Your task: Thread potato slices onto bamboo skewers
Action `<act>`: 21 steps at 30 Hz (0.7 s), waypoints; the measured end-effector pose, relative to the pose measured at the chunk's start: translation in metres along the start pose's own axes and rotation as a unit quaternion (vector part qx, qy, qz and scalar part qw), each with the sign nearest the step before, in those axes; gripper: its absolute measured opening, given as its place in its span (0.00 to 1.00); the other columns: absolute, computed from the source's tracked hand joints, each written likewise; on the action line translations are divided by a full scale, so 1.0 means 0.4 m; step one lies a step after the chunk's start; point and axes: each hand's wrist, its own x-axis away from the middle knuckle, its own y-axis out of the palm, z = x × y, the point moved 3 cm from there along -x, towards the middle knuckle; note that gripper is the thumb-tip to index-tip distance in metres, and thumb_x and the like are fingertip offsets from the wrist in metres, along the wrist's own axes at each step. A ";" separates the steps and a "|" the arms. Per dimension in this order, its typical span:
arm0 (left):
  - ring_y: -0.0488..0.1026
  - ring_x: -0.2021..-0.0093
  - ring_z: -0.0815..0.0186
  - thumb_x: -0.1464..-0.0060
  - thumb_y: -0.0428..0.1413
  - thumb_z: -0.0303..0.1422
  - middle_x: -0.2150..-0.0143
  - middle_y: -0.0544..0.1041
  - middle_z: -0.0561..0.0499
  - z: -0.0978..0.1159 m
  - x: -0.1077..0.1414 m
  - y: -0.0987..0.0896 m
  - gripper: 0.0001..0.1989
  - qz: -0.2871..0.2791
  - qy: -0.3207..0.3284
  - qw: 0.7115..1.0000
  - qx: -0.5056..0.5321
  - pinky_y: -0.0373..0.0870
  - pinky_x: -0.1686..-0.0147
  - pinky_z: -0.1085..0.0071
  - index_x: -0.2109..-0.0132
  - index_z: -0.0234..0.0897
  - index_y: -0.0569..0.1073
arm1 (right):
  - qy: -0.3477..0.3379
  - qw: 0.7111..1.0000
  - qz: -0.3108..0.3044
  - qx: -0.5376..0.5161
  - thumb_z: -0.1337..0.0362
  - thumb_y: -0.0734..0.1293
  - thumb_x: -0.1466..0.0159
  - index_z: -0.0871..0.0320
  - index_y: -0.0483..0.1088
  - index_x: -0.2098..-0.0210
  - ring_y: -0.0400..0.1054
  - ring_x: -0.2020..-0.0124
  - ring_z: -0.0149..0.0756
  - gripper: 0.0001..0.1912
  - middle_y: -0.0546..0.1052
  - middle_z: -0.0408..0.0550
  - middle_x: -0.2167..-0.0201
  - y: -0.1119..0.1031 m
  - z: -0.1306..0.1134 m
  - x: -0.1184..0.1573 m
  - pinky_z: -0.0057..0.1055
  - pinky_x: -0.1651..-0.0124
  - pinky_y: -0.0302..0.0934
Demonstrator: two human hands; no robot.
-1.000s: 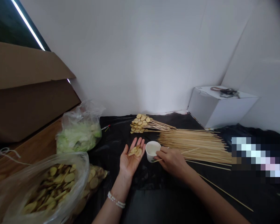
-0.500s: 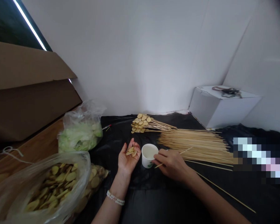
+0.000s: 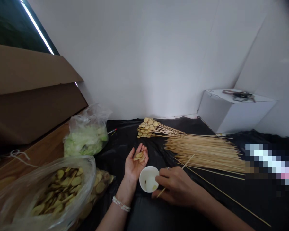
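Several slices (image 3: 139,156) lie in the left hand (image 3: 133,168), fingers half-curled, beside the cup (image 3: 146,180); the right hand (image 3: 177,186) pinches cup and skewer (image 3: 188,161)

I count one cup (image 3: 148,173), two hands beside it, left hand (image 3: 132,167) and right hand (image 3: 179,184), one of them gripping one skewer (image 3: 188,161). Right of the cup: one white box (image 3: 214,110), bare skewers (image 3: 204,149) past counting. Left of it: one cardboard box (image 3: 33,109), one greens bag (image 3: 85,138), at least one bag of slices (image 3: 90,179).
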 end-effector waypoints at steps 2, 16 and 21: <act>0.72 0.50 0.57 0.40 0.48 0.33 0.52 0.75 0.36 -0.008 0.004 0.009 0.20 -0.013 -0.009 1.000 -0.009 0.72 0.57 0.64 0.43 0.30 0.67 | 0.023 0.999 0.033 -0.011 0.46 0.60 0.37 0.56 0.70 0.69 0.63 0.73 0.30 0.20 0.72 0.43 0.73 -0.007 0.015 0.001 0.30 0.72 0.46; 0.57 0.37 0.50 0.39 0.41 0.42 0.37 0.62 0.33 -0.002 -0.012 0.001 0.30 -0.074 -0.018 0.996 -0.036 0.61 0.45 0.49 0.33 0.32 0.51 | 0.161 0.979 0.071 0.105 0.63 0.57 0.33 0.57 0.72 0.69 0.66 0.71 0.32 0.15 0.73 0.46 0.74 0.048 0.124 -0.003 0.30 0.70 0.47; 0.55 0.36 0.48 0.40 0.41 0.45 0.36 0.60 0.32 -0.018 -0.007 0.003 0.32 -0.097 -0.045 0.993 -0.047 0.57 0.43 0.49 0.34 0.31 0.51 | 0.192 0.978 0.056 0.056 0.62 0.58 0.33 0.55 0.73 0.65 0.68 0.68 0.33 0.13 0.75 0.45 0.71 0.046 0.136 -0.004 0.28 0.68 0.51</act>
